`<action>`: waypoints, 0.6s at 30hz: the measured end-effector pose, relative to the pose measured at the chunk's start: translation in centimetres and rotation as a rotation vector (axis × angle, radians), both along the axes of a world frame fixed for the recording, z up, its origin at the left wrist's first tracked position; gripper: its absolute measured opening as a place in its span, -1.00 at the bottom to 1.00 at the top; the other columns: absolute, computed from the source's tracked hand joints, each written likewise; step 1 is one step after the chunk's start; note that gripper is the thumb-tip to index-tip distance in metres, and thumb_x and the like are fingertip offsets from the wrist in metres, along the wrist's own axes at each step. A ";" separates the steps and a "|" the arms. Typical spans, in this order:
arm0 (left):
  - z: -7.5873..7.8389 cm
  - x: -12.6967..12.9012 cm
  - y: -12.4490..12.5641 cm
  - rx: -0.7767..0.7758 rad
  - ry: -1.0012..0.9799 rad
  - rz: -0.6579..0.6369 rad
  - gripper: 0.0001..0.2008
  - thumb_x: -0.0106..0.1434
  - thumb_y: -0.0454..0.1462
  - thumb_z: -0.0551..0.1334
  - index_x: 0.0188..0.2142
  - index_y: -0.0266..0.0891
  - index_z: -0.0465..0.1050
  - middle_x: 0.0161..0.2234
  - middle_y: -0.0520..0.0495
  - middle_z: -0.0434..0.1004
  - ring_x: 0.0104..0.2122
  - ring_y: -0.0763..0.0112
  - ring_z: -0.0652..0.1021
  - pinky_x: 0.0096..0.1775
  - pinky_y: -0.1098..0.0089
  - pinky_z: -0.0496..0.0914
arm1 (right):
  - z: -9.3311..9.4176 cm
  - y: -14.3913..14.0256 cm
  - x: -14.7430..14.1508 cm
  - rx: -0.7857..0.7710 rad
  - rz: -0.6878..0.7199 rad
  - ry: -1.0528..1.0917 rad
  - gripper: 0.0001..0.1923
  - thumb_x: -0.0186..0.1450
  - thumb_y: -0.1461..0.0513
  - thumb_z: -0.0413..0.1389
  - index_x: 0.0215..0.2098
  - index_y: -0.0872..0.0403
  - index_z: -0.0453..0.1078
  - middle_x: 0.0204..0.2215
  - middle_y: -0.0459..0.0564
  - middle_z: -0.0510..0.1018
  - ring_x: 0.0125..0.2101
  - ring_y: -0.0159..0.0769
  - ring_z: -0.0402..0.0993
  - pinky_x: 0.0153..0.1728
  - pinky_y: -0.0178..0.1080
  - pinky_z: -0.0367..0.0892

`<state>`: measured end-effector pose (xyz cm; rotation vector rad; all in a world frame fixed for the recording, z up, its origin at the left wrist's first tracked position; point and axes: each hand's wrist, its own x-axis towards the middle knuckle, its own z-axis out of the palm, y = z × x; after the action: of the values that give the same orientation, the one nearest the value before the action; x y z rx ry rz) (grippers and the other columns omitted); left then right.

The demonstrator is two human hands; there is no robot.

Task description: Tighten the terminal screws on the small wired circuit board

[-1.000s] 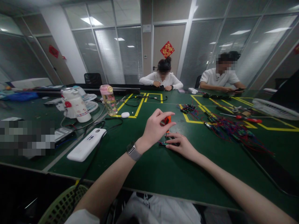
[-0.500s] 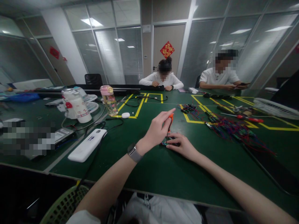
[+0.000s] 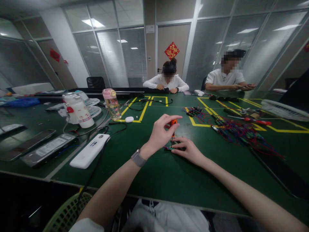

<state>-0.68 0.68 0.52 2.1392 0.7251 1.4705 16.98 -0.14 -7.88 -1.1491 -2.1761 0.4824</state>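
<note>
On the green desk (image 3: 154, 174), the left hand (image 3: 161, 132) pinches the orange handle of a small screwdriver (image 3: 173, 126), fingers closed around it, the tool standing upright with its tip down on a small circuit board (image 3: 172, 148). A watch (image 3: 137, 158) sits on that wrist. The right hand (image 3: 189, 150) lies just right of the screwdriver, its fingers pressed flat on the board, holding it to the desk; they grip nothing. Right of the board and farther back lies a tangle of red and blue wired boards (image 3: 238, 133) inside yellow tape lines. Left of the board rest a white power bank (image 3: 89, 150), a pink-lidded bottle (image 3: 111, 103) and a white flask (image 3: 78, 109). Beyond the board, across the desk, sit two people in white shirts.
</note>
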 end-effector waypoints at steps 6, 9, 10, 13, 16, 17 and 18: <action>0.4 -0.2 -0.2 -0.133 -0.045 -0.140 -0.68 0.36 -0.32 0.08 0.07 -0.12 0.41 -0.08 -0.13 0.44 -0.17 0.39 0.52 -0.20 0.41 0.48 | 0.1 -0.1 -0.1 0.000 -0.004 -0.004 -0.83 0.21 0.12 0.22 -0.25 -0.06 0.60 -0.04 0.06 0.57 0.03 0.02 0.43 0.18 0.24 0.03; 0.4 -0.2 0.0 -0.239 -0.074 -0.248 -0.62 0.37 -0.36 0.03 0.15 -0.16 0.31 -0.03 -0.19 0.45 -0.18 0.38 0.55 -0.24 0.42 0.50 | 0.2 -0.1 -0.1 0.000 -0.002 -0.008 -0.83 0.22 0.12 0.22 -0.25 -0.06 0.60 -0.03 0.07 0.57 0.03 0.01 0.43 0.18 0.23 0.03; 0.4 -0.3 0.1 -0.214 -0.065 -0.205 -0.64 0.36 -0.35 0.07 0.13 -0.16 0.34 -0.06 -0.17 0.47 -0.21 0.40 0.56 -0.27 0.43 0.50 | 0.2 -0.1 -0.1 -0.004 0.001 -0.015 -0.83 0.21 0.13 0.22 -0.25 -0.06 0.60 -0.03 0.07 0.57 0.03 0.02 0.43 0.18 0.23 0.04; 0.2 -0.4 0.3 -0.005 0.001 0.072 -0.75 0.26 -0.29 0.24 -0.06 -0.17 0.49 -0.23 -0.08 0.46 -0.32 0.43 0.51 -0.33 0.46 0.47 | 0.2 0.0 -0.1 -0.017 -0.002 -0.033 -0.83 0.20 0.14 0.23 -0.24 -0.05 0.60 -0.02 0.08 0.56 0.05 0.04 0.41 0.17 0.24 0.05; 0.1 -0.6 0.2 0.138 0.098 0.189 -0.77 0.26 -0.22 0.25 -0.09 -0.15 0.52 -0.31 -0.04 0.42 -0.34 0.43 0.47 -0.31 0.43 0.45 | 0.2 0.0 0.0 -0.018 -0.007 -0.033 -0.82 0.20 0.14 0.23 -0.24 -0.06 0.60 -0.02 0.06 0.56 0.05 0.04 0.41 0.18 0.24 0.04; 0.1 -0.6 0.2 0.136 0.111 0.149 -0.74 0.31 -0.23 0.20 -0.02 -0.14 0.48 -0.29 -0.05 0.44 -0.32 0.42 0.48 -0.29 0.43 0.45 | 0.2 0.0 0.0 -0.018 -0.005 -0.031 -0.83 0.20 0.13 0.23 -0.24 -0.06 0.60 -0.02 0.06 0.56 0.04 0.04 0.41 0.18 0.23 0.04; 0.1 -0.6 0.2 0.114 0.108 0.083 -0.70 0.35 -0.25 0.13 0.06 -0.13 0.42 -0.24 -0.08 0.46 -0.28 0.41 0.50 -0.27 0.42 0.46 | 0.1 0.1 0.0 -0.017 -0.002 -0.027 -0.83 0.20 0.14 0.23 -0.24 -0.06 0.60 -0.03 0.06 0.56 0.04 0.03 0.42 0.17 0.22 0.06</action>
<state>-1.28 0.89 0.60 2.3148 0.7940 1.4799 16.99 -0.08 -7.74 -1.1728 -2.1978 0.4885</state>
